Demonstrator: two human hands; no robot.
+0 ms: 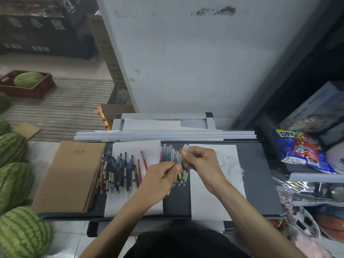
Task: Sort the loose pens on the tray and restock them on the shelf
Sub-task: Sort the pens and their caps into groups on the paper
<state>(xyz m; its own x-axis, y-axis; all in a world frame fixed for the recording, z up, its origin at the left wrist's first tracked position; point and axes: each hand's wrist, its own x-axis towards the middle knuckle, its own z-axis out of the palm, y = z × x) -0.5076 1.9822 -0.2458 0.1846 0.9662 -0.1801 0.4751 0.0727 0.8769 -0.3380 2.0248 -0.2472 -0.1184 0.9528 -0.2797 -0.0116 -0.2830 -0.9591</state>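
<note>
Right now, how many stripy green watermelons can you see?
6. One striped green watermelon sits in the dark red plastic crate; five more run down the left edge. Others may hide outside the picture.

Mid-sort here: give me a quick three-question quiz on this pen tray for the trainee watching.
1. True or false: the stack of brown paper notebooks lies at the left end of the dark grey tray.
2. What do the left hand and right hand both pinch? A) a red pen B) the bunch of clear-barrelled pens C) a blue snack bag
3. Fill in: the dark red plastic crate at far left holds one ____.
Key: 1 true; 2 B; 3 watermelon.
</note>
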